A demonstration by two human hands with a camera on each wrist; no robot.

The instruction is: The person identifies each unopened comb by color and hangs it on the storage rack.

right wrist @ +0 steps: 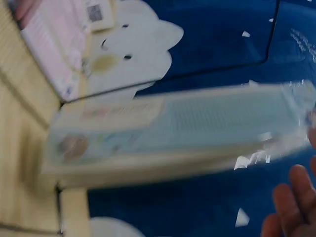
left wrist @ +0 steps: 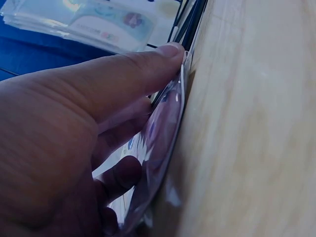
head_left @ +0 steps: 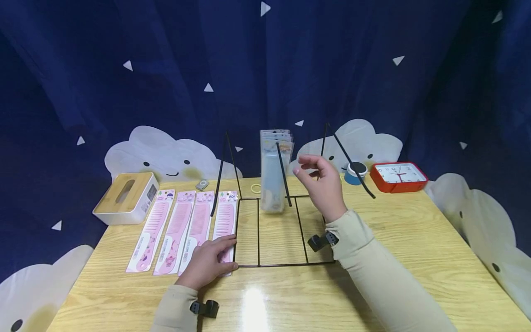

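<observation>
Several blue comb packs [head_left: 272,173] hang in a stack from the middle arm of a black wire rack [head_left: 258,230]. Just right of them is my right hand [head_left: 323,184], raised with fingers loosely bent and nothing in them. In the right wrist view the hanging packs [right wrist: 197,128] are blurred, with its fingertips [right wrist: 291,195] near their top end. My left hand [head_left: 209,261] rests at the rack's left side, over a pink comb pack [head_left: 225,216]. The left thumb [left wrist: 148,64] reaches the black wire beside the pack's clear wrapper [left wrist: 165,123].
More pink comb packs [head_left: 155,233] lie in a row at left. Behind them stand a tissue box [head_left: 124,198] and a small grey gadget [head_left: 202,185]. A yellow ring [head_left: 255,188] lies behind the rack. A blue jar [head_left: 355,175] and a red clock [head_left: 398,177] stand back right.
</observation>
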